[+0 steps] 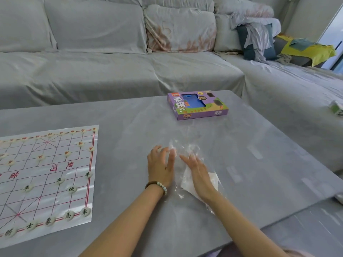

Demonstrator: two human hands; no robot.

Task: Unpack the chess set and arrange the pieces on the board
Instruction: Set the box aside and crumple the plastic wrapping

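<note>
Left hand, right hand: fingers straight, pressing plastic bag.
Risk: bag skids on tabletop (slick film), knocking pieces off board.

The board runs off frame; fingertips of the left hand blur.

Grey table before a grey-covered corner sofa, cushions and heaped cloths, daylight at right.
</note>
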